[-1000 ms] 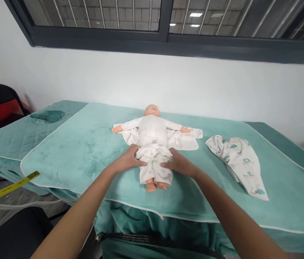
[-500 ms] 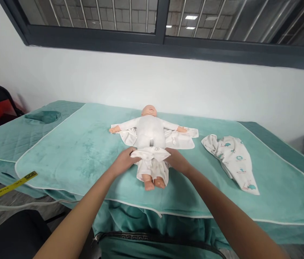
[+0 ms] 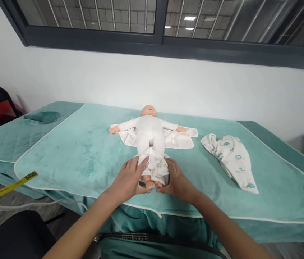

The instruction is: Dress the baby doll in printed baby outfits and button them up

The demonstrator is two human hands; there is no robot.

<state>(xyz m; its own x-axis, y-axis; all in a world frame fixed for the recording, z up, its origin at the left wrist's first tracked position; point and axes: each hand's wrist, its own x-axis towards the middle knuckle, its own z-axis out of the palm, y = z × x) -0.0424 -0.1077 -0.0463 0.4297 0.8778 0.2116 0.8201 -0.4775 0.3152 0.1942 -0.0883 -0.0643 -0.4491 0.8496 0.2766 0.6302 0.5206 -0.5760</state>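
Observation:
A baby doll (image 3: 149,131) in a white cloth body lies on its back, head toward the wall and arms stretched out. White printed baby pants (image 3: 156,168) are around its legs, with the bare feet sticking out below. My left hand (image 3: 130,179) is beside the doll's left-side leg in view, thumb and fingers apart, fingertips touching the pants' upper edge. On the other side my right hand (image 3: 179,182) curves the same way, its fingers at the pants and its thumb near the foot. An opened white baby shirt (image 3: 180,139) is spread beneath the doll's back and arms.
A folded printed baby garment (image 3: 235,160) lies on the right of the green-covered massage bed (image 3: 60,151). The bed has a face hole (image 3: 42,117) at left. A yellow tag (image 3: 9,189) and a pale cable are at lower left, near a black chair (image 3: 17,233).
Both hands have let go of the pants' bunched waistband and moved down toward the feet, fingers opening. The waistband now lies lower and flatter on the doll's legs.

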